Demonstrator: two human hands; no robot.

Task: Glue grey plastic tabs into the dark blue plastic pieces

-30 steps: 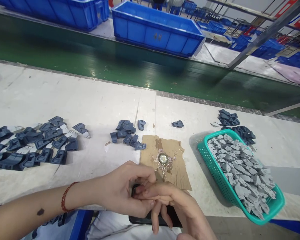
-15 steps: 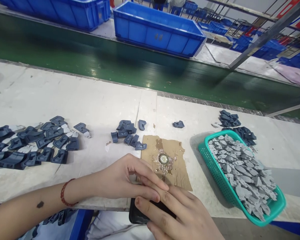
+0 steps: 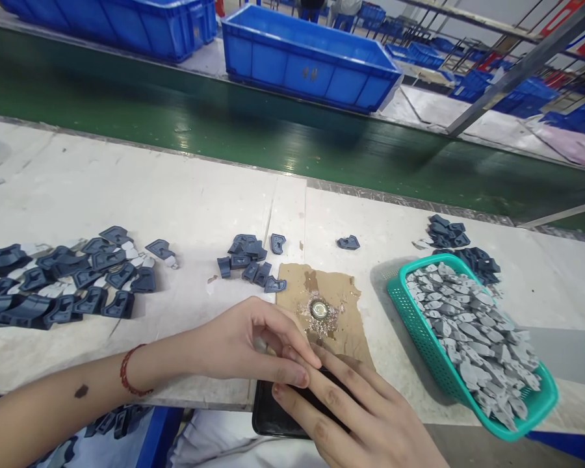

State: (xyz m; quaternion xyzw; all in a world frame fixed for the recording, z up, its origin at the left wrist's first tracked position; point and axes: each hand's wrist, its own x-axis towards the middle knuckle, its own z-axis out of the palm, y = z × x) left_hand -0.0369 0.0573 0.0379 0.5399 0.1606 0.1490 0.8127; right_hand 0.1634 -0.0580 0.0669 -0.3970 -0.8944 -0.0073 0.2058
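Observation:
My left hand [image 3: 268,348], with a red cord bracelet [image 3: 129,370] at the wrist, is closed in a pinch. Its thumb and fingertips touch the fingers of my right hand [image 3: 351,403]; anything between them is hidden. The right hand lies palm down with its fingers stretched out. Both are over a flat black object [image 3: 273,409] with rounded corners at the table's front edge, mostly covered. Just beyond is a brown cardboard piece [image 3: 344,289] bearing a small round metallic item [image 3: 318,309] ringed by glittery residue.
Dark blue plastic parts [image 3: 244,253] form a small pile, with a larger group [image 3: 92,260] at left and more [image 3: 446,231] at right. A teal basket [image 3: 409,325] holds many grey pieces [image 3: 468,331]. Behind the white table run a green belt [image 3: 185,123] and blue crates [image 3: 307,58].
My right hand has slid slightly to the right, its fingers more spread, uncovering more of the black object. My left fingertips have shifted a little left. The parts around have not moved.

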